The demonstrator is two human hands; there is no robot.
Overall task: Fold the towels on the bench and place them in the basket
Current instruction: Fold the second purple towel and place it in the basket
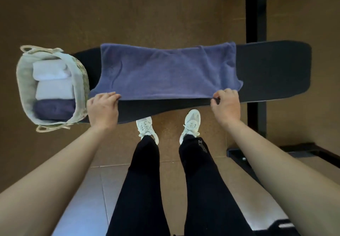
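A purple-blue towel (165, 71) lies spread flat along the black padded bench (276, 73). My left hand (103, 110) grips the towel's near edge at its left end. My right hand (226, 106) pinches the near edge at its right end. At the bench's left end stands a cloth-lined woven basket (24, 88). Inside it lie two folded white towels (53, 81) and one folded purple towel (55, 109), side by side.
My legs in black trousers and white sneakers (191, 123) stand just in front of the bench. A black metal frame (255, 23) runs behind and to the right of the bench. The floor is brown, with pale tiles near me.
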